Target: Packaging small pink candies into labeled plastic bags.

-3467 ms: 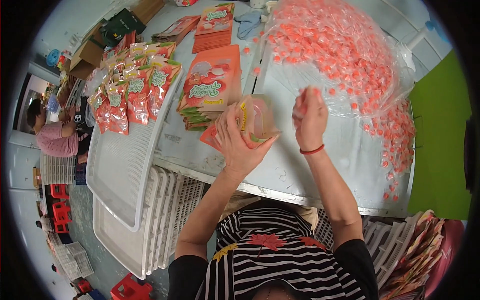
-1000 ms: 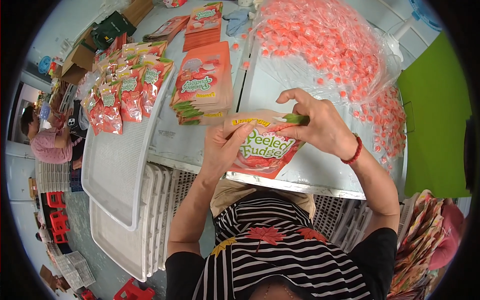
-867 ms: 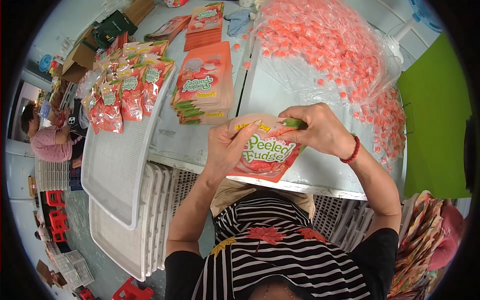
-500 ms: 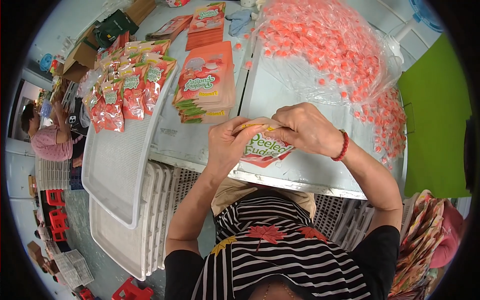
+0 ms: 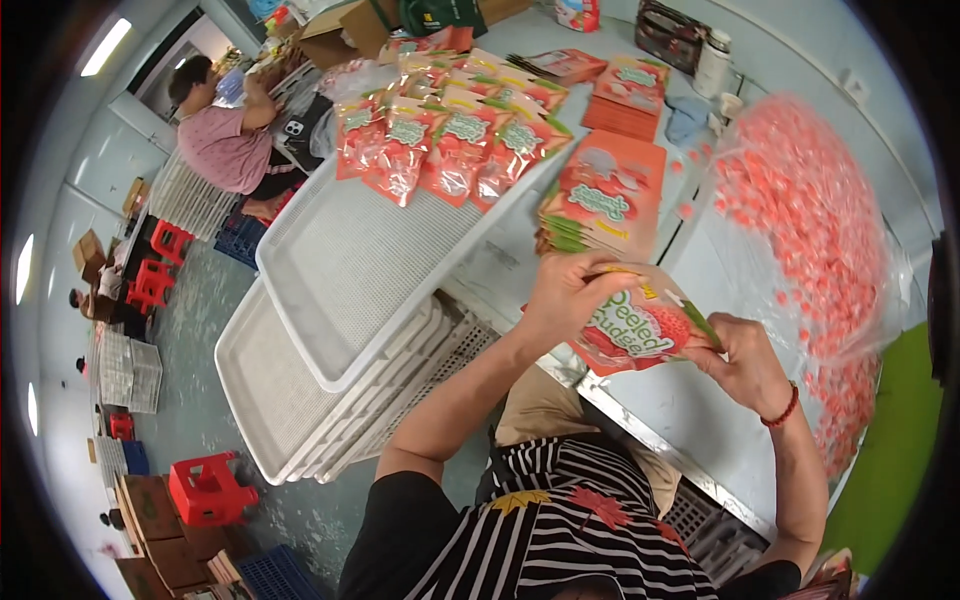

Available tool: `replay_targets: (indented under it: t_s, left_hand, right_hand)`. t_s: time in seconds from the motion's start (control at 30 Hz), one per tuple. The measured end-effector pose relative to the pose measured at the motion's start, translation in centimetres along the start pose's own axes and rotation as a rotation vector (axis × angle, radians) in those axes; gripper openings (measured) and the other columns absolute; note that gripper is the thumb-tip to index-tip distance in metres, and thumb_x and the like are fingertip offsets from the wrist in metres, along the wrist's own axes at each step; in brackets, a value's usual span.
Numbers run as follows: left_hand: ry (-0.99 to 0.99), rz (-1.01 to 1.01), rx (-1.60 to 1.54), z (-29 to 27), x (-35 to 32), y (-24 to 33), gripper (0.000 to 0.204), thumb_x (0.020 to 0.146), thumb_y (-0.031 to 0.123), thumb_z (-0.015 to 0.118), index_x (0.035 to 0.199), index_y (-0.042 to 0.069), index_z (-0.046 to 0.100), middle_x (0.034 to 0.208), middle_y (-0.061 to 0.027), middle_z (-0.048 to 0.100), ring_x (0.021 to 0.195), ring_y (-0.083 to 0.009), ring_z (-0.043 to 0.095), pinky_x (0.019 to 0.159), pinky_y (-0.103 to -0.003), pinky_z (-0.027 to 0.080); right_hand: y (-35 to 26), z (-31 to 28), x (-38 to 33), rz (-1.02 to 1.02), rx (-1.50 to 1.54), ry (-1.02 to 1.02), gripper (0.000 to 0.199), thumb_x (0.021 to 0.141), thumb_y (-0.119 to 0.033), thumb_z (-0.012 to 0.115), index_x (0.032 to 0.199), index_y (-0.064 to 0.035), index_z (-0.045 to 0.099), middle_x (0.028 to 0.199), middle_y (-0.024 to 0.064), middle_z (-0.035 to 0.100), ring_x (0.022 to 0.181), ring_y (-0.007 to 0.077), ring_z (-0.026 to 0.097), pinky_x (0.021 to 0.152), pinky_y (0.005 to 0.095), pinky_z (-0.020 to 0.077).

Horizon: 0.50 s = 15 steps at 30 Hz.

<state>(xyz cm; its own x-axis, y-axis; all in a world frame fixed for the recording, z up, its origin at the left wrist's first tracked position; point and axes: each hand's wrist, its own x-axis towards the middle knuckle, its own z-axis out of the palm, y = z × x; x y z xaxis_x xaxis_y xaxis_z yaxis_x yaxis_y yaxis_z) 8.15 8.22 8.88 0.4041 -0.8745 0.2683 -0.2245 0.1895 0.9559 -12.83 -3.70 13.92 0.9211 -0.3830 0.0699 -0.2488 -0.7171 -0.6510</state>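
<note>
I hold a red printed snack pouch [image 5: 632, 330] with a green top edge between both hands, above the near edge of the metal table [image 5: 690, 400]. My left hand [image 5: 570, 292] grips its left top corner. My right hand [image 5: 742, 362] pinches its right top corner. A heap of small pink wrapped candies [image 5: 810, 220] spreads over clear plastic at the right. A stack of flat empty pouches [image 5: 605, 200] lies just beyond my hands. Filled pouches [image 5: 440, 140] lie in rows on a white tray [image 5: 350, 280] to the left.
More white trays [image 5: 290, 400] are stacked under the tray at the left. Another pouch stack [image 5: 628, 95], a blue cloth and a white jar sit at the table's back. A person in pink [image 5: 225, 140] sits far left. Red stools [image 5: 205, 490] and crates stand on the floor.
My view has swung left, bringing the trays and floor into sight. The pouch stays in both hands, and my fingers have shifted along its top edge to the two corners.
</note>
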Motion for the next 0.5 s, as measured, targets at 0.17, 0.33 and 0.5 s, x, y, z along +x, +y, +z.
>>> replay_targets:
  t_s: [0.17,0.33,0.5]
  left_hand:
    - [-0.014,-0.058,-0.119,-4.2,0.6,-0.6,0.025,0.084,0.003,0.067,0.108,-0.003,0.065,0.091,-0.0048,0.069,0.08,-0.006,0.061,0.07,-0.021,0.049]
    - [0.21,0.15,0.022,-6.4,-0.2,-1.8,0.076,0.075,0.008,0.075,0.138,-0.001,0.033,0.132,-0.0142,0.045,0.111,-0.019,0.049,0.09,-0.03,0.043]
    - [0.341,0.075,0.366,-4.7,-1.9,-2.8,0.119,0.063,0.02,0.086,0.147,-0.001,0.005,0.15,-0.0257,0.016,0.14,-0.0367,0.021,0.112,-0.043,0.026]
  right_hand:
    - [-2.1,0.6,2.8,-0.077,-0.047,0.005,0.022,0.08,-0.012,0.073,0.078,0.0038,0.057,0.064,0.015,0.05,0.055,0.0279,0.051,0.053,0.0352,0.0416]
    - [-3.7,1.6,7.3,-0.084,0.17,0.02,0.016,0.086,-0.008,0.067,0.09,0.0058,0.062,0.069,0.0081,0.055,0.063,0.0135,0.055,0.056,0.029,0.0447]
    - [-6.4,6.0,13.0,-0.206,0.366,0.104,0.017,0.088,-0.007,0.064,0.1,0.0047,0.061,0.079,0.0072,0.062,0.074,0.0117,0.059,0.064,0.0266,0.0474]
